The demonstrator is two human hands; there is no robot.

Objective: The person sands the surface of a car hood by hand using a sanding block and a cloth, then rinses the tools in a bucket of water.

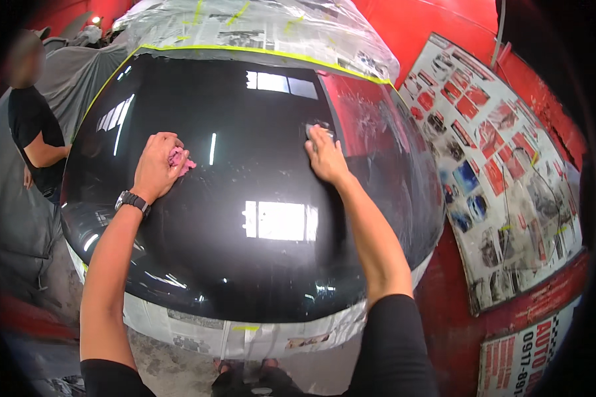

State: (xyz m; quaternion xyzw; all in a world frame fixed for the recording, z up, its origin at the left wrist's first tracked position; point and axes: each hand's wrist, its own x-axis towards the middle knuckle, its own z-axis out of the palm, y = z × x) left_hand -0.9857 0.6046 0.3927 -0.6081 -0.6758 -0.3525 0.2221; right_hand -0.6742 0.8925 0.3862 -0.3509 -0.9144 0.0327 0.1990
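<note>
A glossy black car hood (245, 172) fills the middle of the view, with window and lamp reflections on it. On its left half, my left hand (155, 162) is closed round a crumpled pink cloth (180, 161), its knuckles up. A dark wristwatch (134, 202) is on that wrist. Farther right and forward, my right hand (326, 153) lies on the hood, its fingers pressing a small grey pad (309, 130) to the surface. The pad is mostly covered, so its exact kind cannot be told. Beside this hand, the hood's right part looks hazy and reflects red.
Plastic and newspaper masking (271, 30), edged with yellow tape (245, 48), covers the car beyond the hood. More masking paper (245, 334) hangs along the near edge. Another person (36, 126) stands at the left by a grey cover (20, 218). A picture board (503, 178) leans at the right.
</note>
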